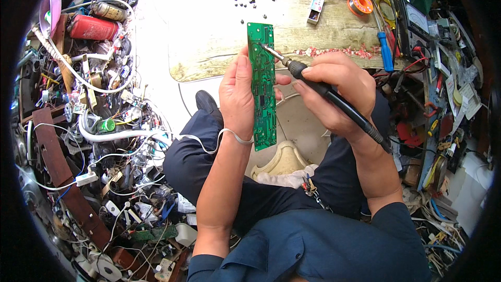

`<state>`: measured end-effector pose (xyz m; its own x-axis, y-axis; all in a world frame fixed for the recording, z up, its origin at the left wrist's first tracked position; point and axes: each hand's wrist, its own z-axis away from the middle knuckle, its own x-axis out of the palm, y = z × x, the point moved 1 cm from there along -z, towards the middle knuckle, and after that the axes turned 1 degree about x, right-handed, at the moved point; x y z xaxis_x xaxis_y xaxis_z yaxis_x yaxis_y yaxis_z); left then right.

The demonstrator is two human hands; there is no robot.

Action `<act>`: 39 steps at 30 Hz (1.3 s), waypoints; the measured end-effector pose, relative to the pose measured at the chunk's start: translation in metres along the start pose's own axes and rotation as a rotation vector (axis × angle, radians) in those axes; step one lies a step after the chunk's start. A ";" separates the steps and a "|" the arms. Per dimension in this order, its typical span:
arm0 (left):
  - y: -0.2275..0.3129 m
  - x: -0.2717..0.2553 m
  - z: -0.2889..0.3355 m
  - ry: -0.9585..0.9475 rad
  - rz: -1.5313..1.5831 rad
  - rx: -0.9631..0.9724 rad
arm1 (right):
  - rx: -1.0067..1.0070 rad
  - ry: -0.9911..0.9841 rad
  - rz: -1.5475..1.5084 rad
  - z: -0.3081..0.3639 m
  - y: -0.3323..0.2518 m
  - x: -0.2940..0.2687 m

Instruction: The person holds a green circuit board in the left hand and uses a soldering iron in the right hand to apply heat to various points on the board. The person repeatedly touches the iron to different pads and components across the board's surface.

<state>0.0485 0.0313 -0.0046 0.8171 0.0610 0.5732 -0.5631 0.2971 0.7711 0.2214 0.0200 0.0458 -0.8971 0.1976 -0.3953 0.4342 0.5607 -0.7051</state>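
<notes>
My left hand [239, 91] is closed round a long green circuit board [263, 89], thumb along its left edge and fingertips showing past its right edge. The board stands nearly upright in view, its upper end over the table's front edge. In my right hand [339, 89] is a black-handled soldering iron [334, 96], gripped like a pen. Its metal tip points up and left and meets, or nearly meets, the upper part of the board; actual contact I cannot tell. Several small black parts [252, 1] lie on the table beyond the board.
On the wooden table [209, 47] are a small open box [315, 8], an orange solder spool [360, 3] and a blue-handled screwdriver [385, 52]. A meter [415, 21] stands at the right. Heaped cables and scrap [120, 177] fill the left. A white cord [201, 143] runs to my left wrist.
</notes>
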 end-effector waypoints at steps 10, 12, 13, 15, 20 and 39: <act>0.000 -0.008 0.000 -0.019 -0.055 -0.082 | -0.043 0.010 0.041 0.000 0.001 0.002; 0.000 -0.008 -0.001 -0.036 -0.051 -0.085 | -0.052 0.012 0.032 0.001 0.002 0.002; 0.001 -0.007 -0.001 -0.045 -0.049 -0.087 | -0.056 0.013 0.027 0.001 0.002 0.002; 0.001 -0.002 -0.001 -0.020 -0.016 -0.051 | -0.020 -0.025 0.021 0.004 -0.002 -0.002; -0.002 -0.010 -0.005 -0.059 0.072 -0.050 | -0.009 -0.046 0.008 0.005 -0.003 -0.008; -0.002 -0.009 -0.001 -0.106 0.235 -0.118 | -0.044 -0.016 0.022 0.003 0.000 -0.004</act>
<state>0.0424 0.0313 -0.0116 0.6453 0.0433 0.7627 -0.7121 0.3958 0.5799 0.2257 0.0165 0.0454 -0.8856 0.1981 -0.4201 0.4498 0.5911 -0.6695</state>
